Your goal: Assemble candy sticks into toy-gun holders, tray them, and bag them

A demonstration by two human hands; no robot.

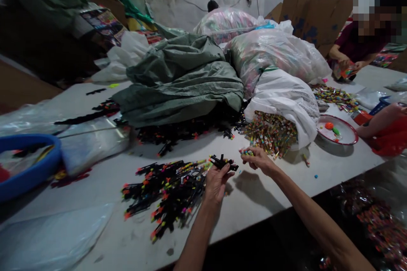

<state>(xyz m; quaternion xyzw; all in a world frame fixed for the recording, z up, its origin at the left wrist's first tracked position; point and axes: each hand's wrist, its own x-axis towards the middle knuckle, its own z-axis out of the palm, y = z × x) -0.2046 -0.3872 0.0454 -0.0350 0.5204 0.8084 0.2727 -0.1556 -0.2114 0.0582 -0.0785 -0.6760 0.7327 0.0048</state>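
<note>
My left hand (217,181) is closed around a small black toy gun (223,162) with a bright tip, held just above the table. To its right, my right hand (258,160) pinches a few small multicoloured sticks (246,151). The two hands are apart. Left of my left hand lies a heap of black toy guns (171,190) with orange, yellow and pink tips. Beyond my right hand, a pile of similar colourful sticks (271,133) spills from the mouth of a white woven sack (282,97).
A dark green cloth sack (184,80) spills more black pieces. Large clear bags (273,55) stand behind. A blue tub (51,161) and plastic bags (57,228) lie left. A red-rimmed tray (337,146) is right. A person (356,46) handles a packet at the far right.
</note>
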